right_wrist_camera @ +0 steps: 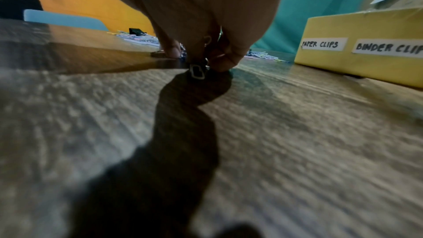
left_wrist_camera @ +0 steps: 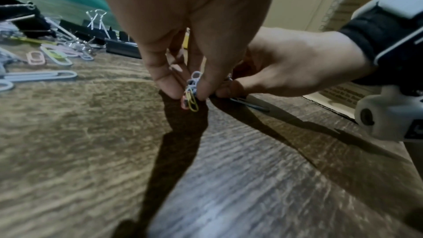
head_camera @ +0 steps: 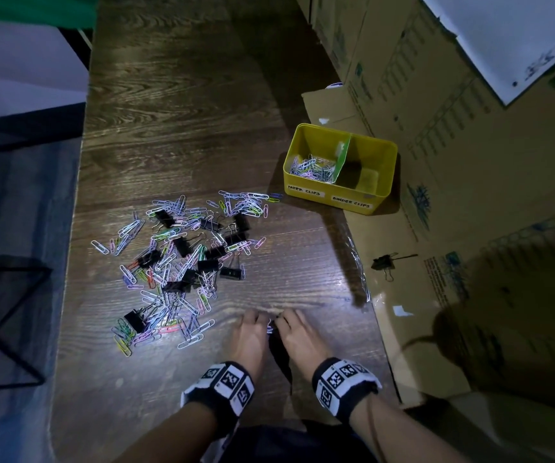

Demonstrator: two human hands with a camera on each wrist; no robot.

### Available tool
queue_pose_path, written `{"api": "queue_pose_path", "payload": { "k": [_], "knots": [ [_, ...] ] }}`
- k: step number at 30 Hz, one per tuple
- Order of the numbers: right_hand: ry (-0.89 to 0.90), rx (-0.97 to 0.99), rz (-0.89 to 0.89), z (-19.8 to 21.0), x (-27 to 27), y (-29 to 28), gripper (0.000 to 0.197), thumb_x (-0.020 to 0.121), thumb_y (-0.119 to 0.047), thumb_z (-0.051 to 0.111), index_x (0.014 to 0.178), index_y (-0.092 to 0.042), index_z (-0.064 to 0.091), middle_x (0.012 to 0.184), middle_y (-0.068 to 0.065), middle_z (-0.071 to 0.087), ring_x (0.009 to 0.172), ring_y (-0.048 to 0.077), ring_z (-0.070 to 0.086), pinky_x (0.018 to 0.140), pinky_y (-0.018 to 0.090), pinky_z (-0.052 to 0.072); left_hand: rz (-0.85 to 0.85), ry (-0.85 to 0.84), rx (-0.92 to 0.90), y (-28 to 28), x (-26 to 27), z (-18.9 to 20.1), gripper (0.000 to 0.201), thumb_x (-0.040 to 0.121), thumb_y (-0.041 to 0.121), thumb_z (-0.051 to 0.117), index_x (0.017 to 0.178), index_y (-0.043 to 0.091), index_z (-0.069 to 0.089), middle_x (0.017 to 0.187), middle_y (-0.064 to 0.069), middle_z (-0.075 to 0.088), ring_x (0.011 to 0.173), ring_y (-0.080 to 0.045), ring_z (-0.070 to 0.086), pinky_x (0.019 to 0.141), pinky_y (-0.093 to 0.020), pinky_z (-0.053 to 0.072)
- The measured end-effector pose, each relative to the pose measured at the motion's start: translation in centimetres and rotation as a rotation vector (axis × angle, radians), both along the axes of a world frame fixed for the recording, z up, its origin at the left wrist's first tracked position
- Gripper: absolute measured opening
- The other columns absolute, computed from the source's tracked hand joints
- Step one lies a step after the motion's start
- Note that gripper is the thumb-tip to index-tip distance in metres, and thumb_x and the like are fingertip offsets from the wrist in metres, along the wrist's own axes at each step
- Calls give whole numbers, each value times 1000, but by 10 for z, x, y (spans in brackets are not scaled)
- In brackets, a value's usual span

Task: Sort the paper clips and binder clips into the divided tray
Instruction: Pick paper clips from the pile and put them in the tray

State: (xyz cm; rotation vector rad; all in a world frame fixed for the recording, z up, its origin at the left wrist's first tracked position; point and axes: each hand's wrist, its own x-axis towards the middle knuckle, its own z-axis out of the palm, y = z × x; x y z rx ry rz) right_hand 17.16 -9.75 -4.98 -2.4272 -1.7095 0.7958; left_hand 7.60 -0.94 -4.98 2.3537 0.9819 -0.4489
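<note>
Near the table's front edge my left hand (head_camera: 256, 324) and right hand (head_camera: 286, 324) meet fingertip to fingertip. The left hand (left_wrist_camera: 190, 95) pinches a small bunch of paper clips (left_wrist_camera: 192, 90), white, blue and yellow, just above the wood. In the right wrist view, the right hand (right_wrist_camera: 201, 64) pinches a clip (right_wrist_camera: 198, 72) at its fingertips. A dark blue paper clip (left_wrist_camera: 250, 102) lies under it. The mixed pile of paper clips and black binder clips (head_camera: 182, 262) spreads to the left. The yellow divided tray (head_camera: 309, 190) stands at the far right, with paper clips (head_camera: 311, 168) in its left compartment.
Labels on the tray (right_wrist_camera: 366, 24) read PAPER CLIPS and BINDER CLIPS. Its right compartment (head_camera: 364, 177) looks bare. Flattened cardboard (head_camera: 436, 228) covers the table's right side, and one black binder clip (head_camera: 383, 262) lies on it. The table's left edge (head_camera: 72, 262) drops off.
</note>
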Motion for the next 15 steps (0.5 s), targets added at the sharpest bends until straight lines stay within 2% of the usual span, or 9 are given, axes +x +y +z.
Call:
{"api": "queue_pose_path", "payload": {
  "k": [2,5,6,8,9,10,11,13,15],
  "knots": [
    [56,-18,10,-7,1,-4,48,47,-5,85,91,-10,67,95,4,60,87,22,64,66,29,58,-54,32,45,-3,1,3,42,86,5,44,126,15,46,123,-9,44,111,-30,51,91,-40,46],
    [66,-9,94,-6,7,-7,60,33,-16,92,90,-13,73,87,0,67,82,17,67,64,22,57,-178,46,169,-5,3,11,43,90,1,36,133,7,39,127,-11,42,116,-29,45,95,-36,42],
    [51,11,129,-4,10,-8,60,33,-18,92,90,-13,74,85,-1,69,81,16,68,63,21,57,-254,28,214,-5,4,16,42,88,0,34,127,3,45,121,-13,48,112,-28,49,92,-32,43],
    [19,47,181,0,14,-9,59,35,-20,92,91,-14,75,84,-3,71,81,13,69,66,19,56,-395,124,199,-1,9,27,42,73,2,31,92,3,68,87,-9,65,80,-21,62,68,-21,51],
    [8,62,192,2,16,-10,58,37,-21,92,91,-14,76,84,-4,72,81,12,69,67,19,56,-407,163,176,-1,8,26,45,67,6,27,77,5,71,72,-5,66,66,-19,63,58,-18,51],
    [0,82,202,3,18,-11,55,40,-21,91,92,-15,76,85,-5,73,81,11,70,67,18,56,-425,138,207,0,7,23,49,66,7,22,77,6,70,70,-6,66,64,-20,63,57,-20,53],
    [-15,124,201,2,19,-12,47,46,-20,88,92,-15,76,85,-6,73,81,10,70,65,18,56,-409,122,194,0,8,19,53,71,8,19,90,4,68,82,-12,67,74,-26,64,65,-25,54],
    [-65,167,181,3,21,-13,31,61,-16,74,92,-17,76,83,-8,72,79,8,69,61,16,54,-400,148,175,4,10,17,45,87,5,22,122,3,49,115,-17,57,108,-33,55,89,-37,47],
    [-60,152,172,1,22,-14,36,57,-15,77,94,-14,75,83,-6,71,78,9,68,58,16,54,-387,153,185,6,12,18,38,93,6,32,131,7,39,125,-15,50,118,-32,48,94,-38,41]
  ]
}}
